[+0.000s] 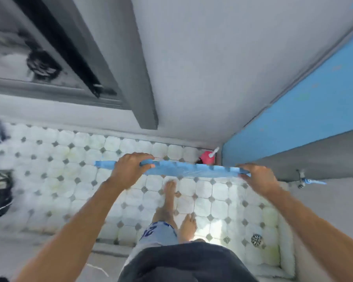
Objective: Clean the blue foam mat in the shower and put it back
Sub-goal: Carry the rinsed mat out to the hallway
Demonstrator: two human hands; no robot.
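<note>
Both hands, left (128, 169) and right (259, 177), grip the thin blue foam mat (192, 170) edge-on, fingers curled over it, long axis running left-right.

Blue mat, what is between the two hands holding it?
In the head view, only the blue foam mat itself spans from the left hand to the right hand.

We see bright, even daylight with white glare on the tiles (218, 222) at lower centre; edges bend, and the left side smears with motion blur.
</note>
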